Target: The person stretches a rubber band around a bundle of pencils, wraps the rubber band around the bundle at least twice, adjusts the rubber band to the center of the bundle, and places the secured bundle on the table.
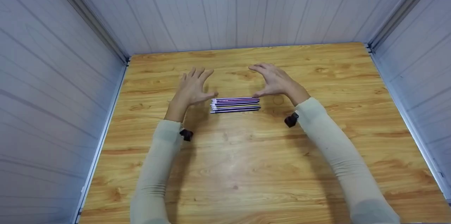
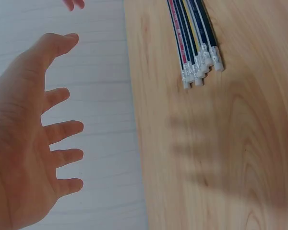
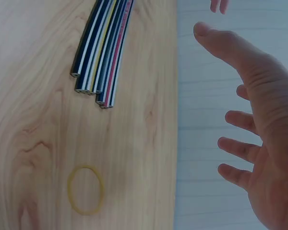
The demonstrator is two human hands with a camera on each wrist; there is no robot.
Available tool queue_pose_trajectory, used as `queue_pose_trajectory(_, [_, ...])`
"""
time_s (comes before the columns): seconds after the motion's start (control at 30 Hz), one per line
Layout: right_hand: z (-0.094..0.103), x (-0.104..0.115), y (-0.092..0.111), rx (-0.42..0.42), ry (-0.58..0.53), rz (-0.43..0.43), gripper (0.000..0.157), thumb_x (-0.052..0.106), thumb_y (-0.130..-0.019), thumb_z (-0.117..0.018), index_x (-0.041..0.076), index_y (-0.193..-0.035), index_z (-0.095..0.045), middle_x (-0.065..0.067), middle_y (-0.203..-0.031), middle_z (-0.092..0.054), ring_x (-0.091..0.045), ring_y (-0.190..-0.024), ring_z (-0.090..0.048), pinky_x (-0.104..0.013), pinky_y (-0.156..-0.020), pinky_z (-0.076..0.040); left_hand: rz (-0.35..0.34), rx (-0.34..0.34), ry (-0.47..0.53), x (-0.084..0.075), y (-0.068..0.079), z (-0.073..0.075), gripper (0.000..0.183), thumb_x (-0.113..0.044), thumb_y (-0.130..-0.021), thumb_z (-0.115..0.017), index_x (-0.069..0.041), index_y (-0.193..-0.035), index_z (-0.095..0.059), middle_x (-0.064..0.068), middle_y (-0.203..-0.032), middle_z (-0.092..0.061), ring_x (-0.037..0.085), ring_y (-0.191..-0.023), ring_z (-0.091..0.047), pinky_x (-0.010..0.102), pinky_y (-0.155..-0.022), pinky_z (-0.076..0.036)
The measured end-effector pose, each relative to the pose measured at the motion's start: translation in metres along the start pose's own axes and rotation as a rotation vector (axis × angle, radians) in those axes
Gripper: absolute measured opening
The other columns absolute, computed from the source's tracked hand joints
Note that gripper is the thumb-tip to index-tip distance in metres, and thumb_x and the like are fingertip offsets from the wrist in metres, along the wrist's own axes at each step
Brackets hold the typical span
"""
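Observation:
Several striped pencils [image 1: 235, 105] lie side by side on the wooden table, their white eraser ends [image 2: 198, 72] pointing left and flat unsharpened ends [image 3: 89, 91] pointing right. My left hand [image 1: 192, 88] hovers above the table by the eraser ends, fingers spread and thumb toward the pencils. On the other side, my right hand [image 1: 275, 79] is raised with fingers apart, its thumb overlapping the pencils' right end in the head view. Both hands hold nothing. A yellow rubber band [image 3: 85, 190] lies on the table to the right of the pencils, below the right hand.
Pale panel walls [image 1: 229, 9] stand behind the wooden table [image 1: 232, 167] and along its left and right sides. A small black camera is strapped at each wrist, over light sleeves [image 1: 338, 150].

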State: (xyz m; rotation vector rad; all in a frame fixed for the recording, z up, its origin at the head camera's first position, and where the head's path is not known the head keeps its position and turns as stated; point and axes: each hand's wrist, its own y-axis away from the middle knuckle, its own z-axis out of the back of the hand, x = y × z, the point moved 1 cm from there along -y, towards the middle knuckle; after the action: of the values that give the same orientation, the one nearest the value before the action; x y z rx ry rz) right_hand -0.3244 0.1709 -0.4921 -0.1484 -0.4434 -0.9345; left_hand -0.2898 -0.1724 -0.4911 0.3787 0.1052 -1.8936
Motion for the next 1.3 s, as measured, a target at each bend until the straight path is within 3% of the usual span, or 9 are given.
queue_pose_trajectory(0.4, [-0.03,-0.004,-0.003,0.05,0.0,0.008,0.103,0.042,-0.089,-0.095,0.015,-0.173,-0.042,-0.022,-0.179,-0.04,-0.05,-0.166,-0.037,-0.076,-0.13,-0.035,-0.038,0.03,0.099,0.001,-0.006,-0.024,0.093,-0.052,-0.1,-0.078,-0.022,-0.177,-0.037,0.019,-0.185,-0.032,0.052,-0.174,-0.02,0.079,-0.137,-0.017])
queue_pose_trajectory(0.6, [-0.043,-0.005,-0.004,0.067,-0.037,0.025,0.1,0.042,-0.089,-0.096,0.012,-0.17,-0.045,-0.021,-0.175,-0.044,-0.047,-0.163,-0.04,-0.071,-0.13,-0.04,-0.066,0.036,0.154,0.004,-0.007,-0.037,0.097,-0.045,-0.095,-0.088,-0.019,-0.175,-0.04,0.02,-0.182,-0.039,0.051,-0.173,-0.027,0.075,-0.138,-0.022])
queue_pose_trajectory(0.83, [-0.059,-0.008,-0.004,0.1,-0.062,0.039,0.095,0.041,-0.091,-0.095,0.008,-0.167,-0.05,-0.021,-0.167,-0.05,-0.044,-0.158,-0.046,-0.065,-0.128,-0.045,-0.076,0.097,0.249,0.006,-0.008,-0.056,0.096,-0.044,-0.093,-0.091,-0.02,-0.173,-0.045,0.02,-0.177,-0.046,0.047,-0.166,-0.039,0.073,-0.136,-0.028])
queue_pose_trajectory(0.9, [-0.064,-0.009,-0.004,0.108,-0.075,0.043,0.093,0.04,-0.092,-0.095,0.006,-0.166,-0.051,-0.021,-0.164,-0.052,-0.044,-0.156,-0.047,-0.064,-0.128,-0.044,-0.111,0.095,0.27,0.022,-0.019,-0.075,0.1,-0.052,-0.09,-0.093,-0.023,-0.173,-0.045,0.016,-0.177,-0.048,0.042,-0.166,-0.042,0.066,-0.138,-0.029])
queue_pose_trajectory(1.0, [-0.069,-0.009,-0.002,0.121,-0.094,0.046,0.089,0.038,-0.092,-0.095,0.006,-0.164,-0.054,-0.021,-0.161,-0.054,-0.043,-0.152,-0.049,-0.063,-0.129,-0.044,-0.107,0.11,0.294,0.023,-0.02,-0.081,0.1,-0.049,-0.089,-0.095,-0.023,-0.173,-0.046,0.015,-0.177,-0.048,0.04,-0.167,-0.04,0.064,-0.139,-0.028])
queue_pose_trajectory(1.07, [-0.072,-0.009,-0.002,0.131,-0.107,0.041,0.085,0.037,-0.093,-0.094,0.007,-0.163,-0.056,-0.02,-0.158,-0.055,-0.041,-0.15,-0.05,-0.062,-0.128,-0.044,-0.105,0.116,0.295,0.022,-0.02,-0.084,0.098,-0.047,-0.089,-0.095,-0.022,-0.172,-0.047,0.014,-0.176,-0.049,0.039,-0.167,-0.04,0.062,-0.139,-0.03])
queue_pose_trajectory(1.13, [-0.074,-0.008,-0.001,0.137,-0.121,0.034,0.082,0.036,-0.094,-0.093,0.008,-0.162,-0.058,-0.018,-0.155,-0.056,-0.039,-0.146,-0.051,-0.06,-0.127,-0.044,-0.068,0.131,0.274,0.005,-0.011,-0.071,0.093,-0.035,-0.092,-0.095,-0.019,-0.171,-0.049,0.017,-0.173,-0.05,0.042,-0.165,-0.04,0.065,-0.138,-0.032])
queue_pose_trajectory(1.27, [-0.078,-0.006,0.0,0.139,-0.138,0.015,0.073,0.034,-0.096,-0.09,0.01,-0.159,-0.062,-0.016,-0.149,-0.058,-0.036,-0.138,-0.051,-0.058,-0.122,-0.046,-0.059,0.128,0.23,0.003,-0.013,-0.078,0.088,-0.033,-0.091,-0.094,-0.02,-0.168,-0.053,0.016,-0.164,-0.056,0.04,-0.158,-0.046,0.06,-0.134,-0.039])
queue_pose_trajectory(1.3, [-0.079,-0.006,0.0,0.14,-0.144,0.01,0.071,0.033,-0.097,-0.089,0.01,-0.158,-0.063,-0.016,-0.148,-0.058,-0.035,-0.136,-0.051,-0.057,-0.12,-0.046,-0.073,0.12,0.227,0.01,-0.019,-0.087,0.088,-0.036,-0.09,-0.095,-0.021,-0.167,-0.055,0.015,-0.162,-0.058,0.037,-0.155,-0.048,0.057,-0.132,-0.041])
